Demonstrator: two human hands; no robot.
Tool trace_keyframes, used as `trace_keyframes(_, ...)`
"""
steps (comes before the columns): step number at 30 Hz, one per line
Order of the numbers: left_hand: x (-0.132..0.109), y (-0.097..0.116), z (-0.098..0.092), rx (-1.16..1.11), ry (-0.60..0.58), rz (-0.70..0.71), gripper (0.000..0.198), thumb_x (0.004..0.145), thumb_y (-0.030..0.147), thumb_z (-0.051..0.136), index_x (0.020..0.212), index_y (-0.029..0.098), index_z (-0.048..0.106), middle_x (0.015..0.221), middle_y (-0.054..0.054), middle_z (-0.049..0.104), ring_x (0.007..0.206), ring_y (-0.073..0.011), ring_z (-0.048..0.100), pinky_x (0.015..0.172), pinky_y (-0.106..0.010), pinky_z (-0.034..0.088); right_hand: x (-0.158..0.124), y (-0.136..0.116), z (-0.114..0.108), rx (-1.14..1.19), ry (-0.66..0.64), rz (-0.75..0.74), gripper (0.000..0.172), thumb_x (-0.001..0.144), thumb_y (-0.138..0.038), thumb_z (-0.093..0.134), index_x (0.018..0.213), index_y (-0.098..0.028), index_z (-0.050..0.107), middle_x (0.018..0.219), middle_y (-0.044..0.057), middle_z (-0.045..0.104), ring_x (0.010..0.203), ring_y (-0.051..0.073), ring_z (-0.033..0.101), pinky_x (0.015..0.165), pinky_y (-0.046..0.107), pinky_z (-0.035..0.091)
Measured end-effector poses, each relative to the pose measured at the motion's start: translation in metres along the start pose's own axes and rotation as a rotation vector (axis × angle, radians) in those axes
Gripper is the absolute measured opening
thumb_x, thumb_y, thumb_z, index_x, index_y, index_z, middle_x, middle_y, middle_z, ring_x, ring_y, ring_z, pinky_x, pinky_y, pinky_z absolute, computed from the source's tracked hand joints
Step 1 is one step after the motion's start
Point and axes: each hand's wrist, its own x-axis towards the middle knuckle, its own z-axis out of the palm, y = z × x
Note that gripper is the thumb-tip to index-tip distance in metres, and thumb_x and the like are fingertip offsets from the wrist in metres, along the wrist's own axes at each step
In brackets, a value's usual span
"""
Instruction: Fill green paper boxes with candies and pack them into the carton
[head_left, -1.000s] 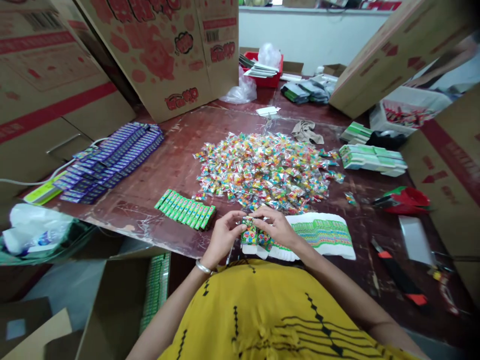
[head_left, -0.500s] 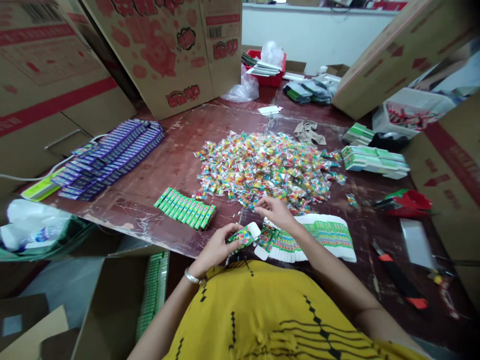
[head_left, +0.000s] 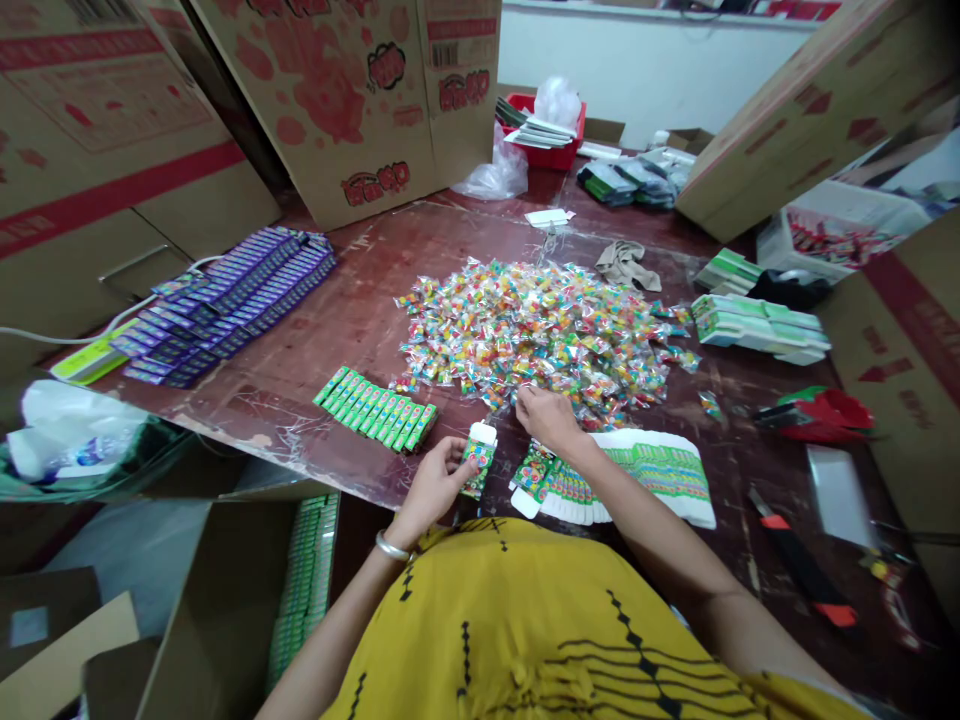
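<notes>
While your left hand [head_left: 439, 480] is gripping the small open box [head_left: 478, 460] upright, your right hand [head_left: 546, 418] is closing on sweets at the candy pile [head_left: 536, 330]. Keep the box mouth steady, just beside the pile.

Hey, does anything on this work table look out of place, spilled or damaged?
A few colourful wrapped candies lie strayed from the big candy pile, toward the red tape dispenser. The reddish-brown tabletop looks scratched and worn. Otherwise, nothing stands out.
</notes>
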Motion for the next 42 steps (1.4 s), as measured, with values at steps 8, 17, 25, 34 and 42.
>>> trace_keyframes(8, 0.01, 0.001, 0.002, 0.219, 0.107, 0.144, 0.022, 0.084, 0.029, 0.062, 0.103, 0.019, 0.059, 0.096, -0.006, 0.068, 0.088, -0.0206, 0.066, 0.083, -0.033, 0.052, -0.006, 0.01, -0.05, 0.527, -0.182, -0.227, 0.023, 0.094, -0.033, 0.047, 0.084, -0.017, 0.06, 0.075, 0.001, 0.064, 0.067, 0.01, 0.057, 0.063, 0.021, 0.042)
trace_keyframes(17, 0.007, 0.016, 0.011, 0.067, -0.042, 0.169, 0.023, 0.085, 0.026, 0.062, 0.106, 0.019, 0.057, 0.102, -0.006, 0.068, 0.095, -0.0197, 0.066, 0.089, -0.034, 0.051, -0.008, -0.009, -0.053, 0.413, -0.105, -0.351, 0.011, 0.088, -0.026, 0.061, 0.081, -0.019, 0.066, 0.092, 0.003, 0.06, 0.08, 0.012, 0.054, 0.074, 0.024, 0.04)
trace_keyframes(25, 0.007, 0.033, 0.018, -0.111, 0.059, 0.197, 0.047, 0.083, 0.029, 0.066, 0.126, 0.022, 0.047, 0.106, -0.006, 0.064, 0.096, -0.0184, 0.064, 0.088, -0.033, 0.052, -0.017, -0.018, -0.043, 0.6, 0.001, -0.261, 0.024, 0.093, -0.034, 0.055, 0.081, -0.019, 0.069, 0.092, 0.004, 0.06, 0.083, 0.013, 0.058, 0.078, 0.027, 0.044)
trace_keyframes(34, 0.008, 0.031, 0.027, -0.236, -0.063, 0.151, 0.033, 0.083, 0.029, 0.066, 0.111, 0.018, 0.054, 0.098, -0.005, 0.063, 0.087, -0.0164, 0.061, 0.078, -0.027, 0.05, -0.049, -0.022, -0.002, 1.074, 0.044, 0.001, 0.022, 0.083, -0.04, 0.066, 0.086, -0.018, 0.068, 0.094, 0.005, 0.066, 0.086, 0.017, 0.063, 0.079, 0.03, 0.05)
trace_keyframes(42, 0.008, 0.023, 0.039, -0.297, 0.098, 0.116, 0.044, 0.075, 0.023, 0.073, 0.108, 0.022, 0.043, 0.097, 0.0, 0.055, 0.076, -0.01, 0.058, 0.072, -0.023, 0.049, -0.042, -0.03, -0.001, 1.198, 0.128, 0.067, 0.027, 0.078, -0.038, 0.071, 0.09, -0.02, 0.056, 0.081, 0.001, 0.062, 0.074, 0.014, 0.06, 0.069, 0.025, 0.049)
